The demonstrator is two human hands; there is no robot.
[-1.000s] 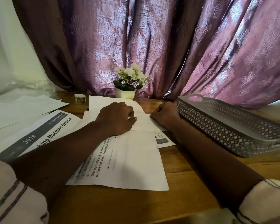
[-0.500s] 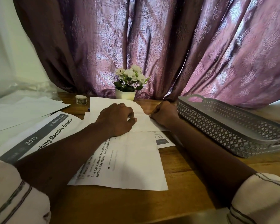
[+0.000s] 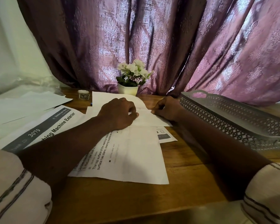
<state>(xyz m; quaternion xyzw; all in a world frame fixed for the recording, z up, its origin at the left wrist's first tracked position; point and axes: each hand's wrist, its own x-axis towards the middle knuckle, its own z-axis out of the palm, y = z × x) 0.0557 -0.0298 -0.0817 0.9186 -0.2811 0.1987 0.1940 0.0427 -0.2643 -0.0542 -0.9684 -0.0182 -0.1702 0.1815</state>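
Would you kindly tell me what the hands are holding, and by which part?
The folded white sheet: right hand pinches its right edge, left hand rests on its middle.

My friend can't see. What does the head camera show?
A person's left hand presses a white sheet on a wooden table while the right hand pinches its edge. Printed pages, a flower pot and a grey tray sit nearby.

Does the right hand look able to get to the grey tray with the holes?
Probably yes. The grey tray sits just beside the right hand, with nothing between them, though that hand pinches the folded paper.
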